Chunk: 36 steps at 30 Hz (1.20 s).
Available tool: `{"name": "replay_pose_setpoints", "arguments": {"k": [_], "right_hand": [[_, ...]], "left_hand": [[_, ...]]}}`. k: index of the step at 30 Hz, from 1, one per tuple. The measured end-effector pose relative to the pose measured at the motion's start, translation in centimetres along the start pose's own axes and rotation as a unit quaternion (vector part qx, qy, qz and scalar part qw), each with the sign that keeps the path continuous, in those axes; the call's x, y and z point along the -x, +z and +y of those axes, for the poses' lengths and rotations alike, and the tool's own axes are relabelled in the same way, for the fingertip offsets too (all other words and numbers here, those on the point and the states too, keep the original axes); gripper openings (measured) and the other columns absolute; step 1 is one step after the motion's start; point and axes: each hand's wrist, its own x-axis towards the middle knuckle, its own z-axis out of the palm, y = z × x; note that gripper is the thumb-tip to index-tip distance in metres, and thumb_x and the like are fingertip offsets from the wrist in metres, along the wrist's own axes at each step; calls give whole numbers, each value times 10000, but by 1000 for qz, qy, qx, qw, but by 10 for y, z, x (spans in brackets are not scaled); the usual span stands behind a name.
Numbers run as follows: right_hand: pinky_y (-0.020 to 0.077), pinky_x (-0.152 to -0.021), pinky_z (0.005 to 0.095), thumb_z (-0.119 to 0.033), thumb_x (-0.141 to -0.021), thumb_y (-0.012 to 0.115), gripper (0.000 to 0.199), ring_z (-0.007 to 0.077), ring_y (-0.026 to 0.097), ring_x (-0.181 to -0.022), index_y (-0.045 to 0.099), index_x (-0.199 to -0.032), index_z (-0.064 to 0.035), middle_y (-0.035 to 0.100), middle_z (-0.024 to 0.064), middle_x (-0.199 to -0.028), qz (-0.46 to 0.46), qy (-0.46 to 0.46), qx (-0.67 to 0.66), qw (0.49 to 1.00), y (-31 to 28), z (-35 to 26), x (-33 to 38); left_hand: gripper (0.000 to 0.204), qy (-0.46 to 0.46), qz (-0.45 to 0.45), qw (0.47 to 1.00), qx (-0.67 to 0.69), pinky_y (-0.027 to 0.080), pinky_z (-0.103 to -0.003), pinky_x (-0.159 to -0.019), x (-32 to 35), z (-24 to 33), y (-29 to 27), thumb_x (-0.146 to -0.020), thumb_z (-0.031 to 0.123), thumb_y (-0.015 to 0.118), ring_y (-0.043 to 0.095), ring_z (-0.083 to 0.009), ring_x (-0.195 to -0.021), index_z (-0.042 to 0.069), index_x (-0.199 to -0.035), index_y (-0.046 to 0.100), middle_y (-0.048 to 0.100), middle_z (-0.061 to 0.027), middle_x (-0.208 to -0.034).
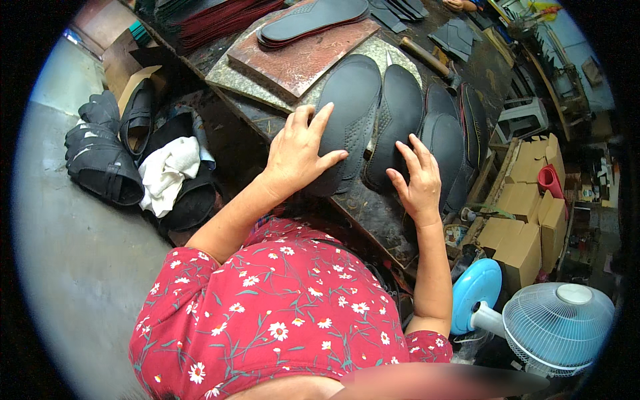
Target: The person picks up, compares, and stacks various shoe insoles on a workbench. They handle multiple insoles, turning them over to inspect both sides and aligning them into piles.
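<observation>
Two black shoe insoles lie side by side on the dark workbench (373, 217), both with small dotted patterning. My left hand (298, 148) rests with fingers spread on the left edge of the wider left insole (350, 100). On the narrower right insole (403, 100), my right hand (420, 177) lies near its lower right edge, fingers apart. Neither hand is closed around anything. To the right of it are more black insole pieces (443, 133), partly overlapping. Whether each insole is single or a stack, I cannot tell.
Beyond sits a reddish slab (293, 77) bearing more insoles (313, 20). A hammer (427, 59) lies on the bench. Black sandals (110, 160) and a white cloth (170, 170) are at left; cardboard boxes (520, 247) and a fan (559, 327) stand at right.
</observation>
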Motion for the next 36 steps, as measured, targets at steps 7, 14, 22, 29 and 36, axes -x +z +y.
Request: {"name": "replay_pose_setpoints", "arguments": {"k": [7, 14, 22, 29, 36], "right_hand": [[441, -1003, 449, -362, -821, 735, 513, 350, 581, -1128, 633, -1256, -110, 553, 158, -1350, 5, 4, -7, 1000, -1, 1, 1], [447, -997, 446, -371, -815, 739, 524, 354, 581, -1121, 632, -1257, -111, 556, 155, -1345, 9, 4, 0, 1000, -1, 0, 0], [446, -1003, 451, -378, -822, 730, 520, 356, 579, -1126, 629, -1261, -118, 550, 147, -1359, 9, 2, -1, 1000, 2, 1, 2], [438, -1013, 454, -397, -841, 709, 519, 354, 575, -1144, 625, -1264, -109, 546, 155, -1363, 5, -5, 3, 1000, 2, 2, 2], [431, -1020, 459, -414, -857, 692, 521, 359, 567, -1159, 621, -1268, -102, 549, 166, -1356, 3, -4, 11, 1000, 2, 2, 2]], "left_hand": [[904, -1, 16, 1000, 0, 533, -447, -877, -5, 0, 3, -723, 457, 818, 581, -360, -1116, 132, -1459, 408, 489, -166, -1259], [694, 6, 70, 997, 29, 551, -426, -787, -17, -10, 11, -729, 382, 829, 628, -336, -956, 99, -1301, 555, 539, -139, -1092], [375, 31, 176, 977, 115, 515, -400, -794, -14, -24, 26, -836, 179, 734, 617, -326, -937, 87, -1177, 610, 578, -134, -1034], [296, -6, 150, 949, 278, 460, -269, -714, -11, -31, 25, -886, 72, 675, 547, -123, -775, 49, -1175, 616, 573, -43, -870], [315, -13, 118, 952, 283, 447, -266, -597, -8, -32, 24, -843, 67, 711, 524, -129, -612, 83, -1148, 632, 518, -33, -694]]}}
